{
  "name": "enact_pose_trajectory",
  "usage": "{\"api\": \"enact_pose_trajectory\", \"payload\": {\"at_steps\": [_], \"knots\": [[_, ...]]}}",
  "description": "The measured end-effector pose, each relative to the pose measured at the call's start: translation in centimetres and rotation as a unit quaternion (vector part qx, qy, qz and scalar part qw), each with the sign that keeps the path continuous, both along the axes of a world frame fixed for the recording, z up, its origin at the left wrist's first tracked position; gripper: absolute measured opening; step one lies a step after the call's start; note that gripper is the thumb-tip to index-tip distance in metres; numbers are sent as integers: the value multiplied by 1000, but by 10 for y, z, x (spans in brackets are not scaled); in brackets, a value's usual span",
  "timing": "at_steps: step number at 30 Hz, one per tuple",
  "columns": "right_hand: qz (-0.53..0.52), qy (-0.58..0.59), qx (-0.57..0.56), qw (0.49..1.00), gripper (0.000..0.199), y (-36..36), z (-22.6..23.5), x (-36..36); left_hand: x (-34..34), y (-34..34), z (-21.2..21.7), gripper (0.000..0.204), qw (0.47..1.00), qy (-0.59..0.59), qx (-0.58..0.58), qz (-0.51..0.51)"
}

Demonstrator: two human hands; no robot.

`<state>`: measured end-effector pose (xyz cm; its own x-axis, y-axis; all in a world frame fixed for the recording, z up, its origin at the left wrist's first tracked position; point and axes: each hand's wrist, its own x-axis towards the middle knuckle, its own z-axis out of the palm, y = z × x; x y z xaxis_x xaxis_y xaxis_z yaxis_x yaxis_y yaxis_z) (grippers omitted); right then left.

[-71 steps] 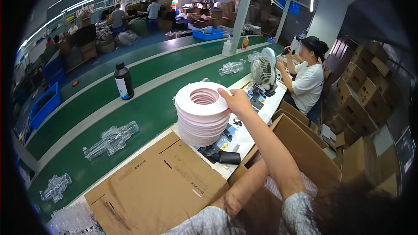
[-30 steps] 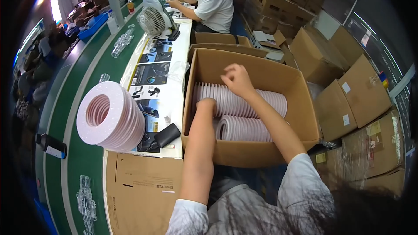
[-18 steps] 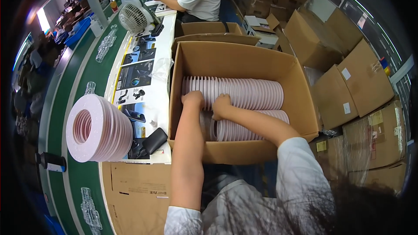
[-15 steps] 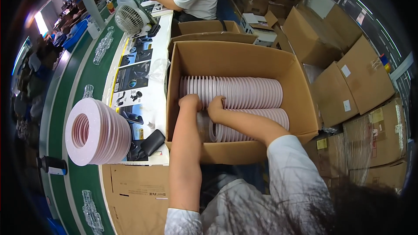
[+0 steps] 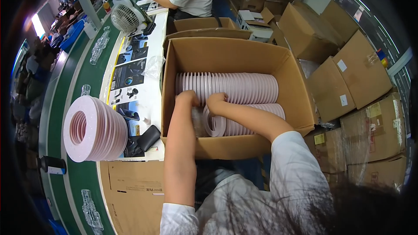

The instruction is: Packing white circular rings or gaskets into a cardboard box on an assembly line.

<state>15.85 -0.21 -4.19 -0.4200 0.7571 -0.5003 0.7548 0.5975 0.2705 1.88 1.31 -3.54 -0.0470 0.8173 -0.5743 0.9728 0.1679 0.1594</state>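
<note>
Back row of rings (image 5: 252, 89) laid sideways in carton (image 5: 230, 54)

Its long axis is stretched left to right, with the ring faces turned toward those ends. The left hand (image 5: 187, 98) and right hand (image 5: 216, 102) are placed at its near side; whether the fingers (largely hidden) are closed on it cannot be told.

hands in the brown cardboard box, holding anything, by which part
Cannot be told: left hand and right hand are at the far row of pale pink rings, contact mostly hidden.

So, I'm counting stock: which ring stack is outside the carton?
The upright stack left of the carton; the far row and near row lie inside it.
</note>
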Motion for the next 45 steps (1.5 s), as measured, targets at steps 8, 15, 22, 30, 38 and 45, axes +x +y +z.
{"api": "enact_pose_trajectory", "payload": {"at_steps": [8,15,22,30,38,45], "knots": [[-98,227,-4,969,39,21,30,46,8,4,3,38,998,-60,-21,-4],[-200,538,-109,811,31,33,44,102,30,-10,31,69,991,-113,66,29],[-135,696,-210,673,34,18,78,110,27,-19,57,63,945,-156,277,84],[-110,673,151,716,29,35,84,131,33,-10,77,24,762,-191,618,-19],[-440,680,-533,246,39,25,52,106,70,-14,81,15,802,-65,589,-78],[-310,775,-461,301,39,71,2,146,95,-19,75,28,845,-294,419,-157]]}}
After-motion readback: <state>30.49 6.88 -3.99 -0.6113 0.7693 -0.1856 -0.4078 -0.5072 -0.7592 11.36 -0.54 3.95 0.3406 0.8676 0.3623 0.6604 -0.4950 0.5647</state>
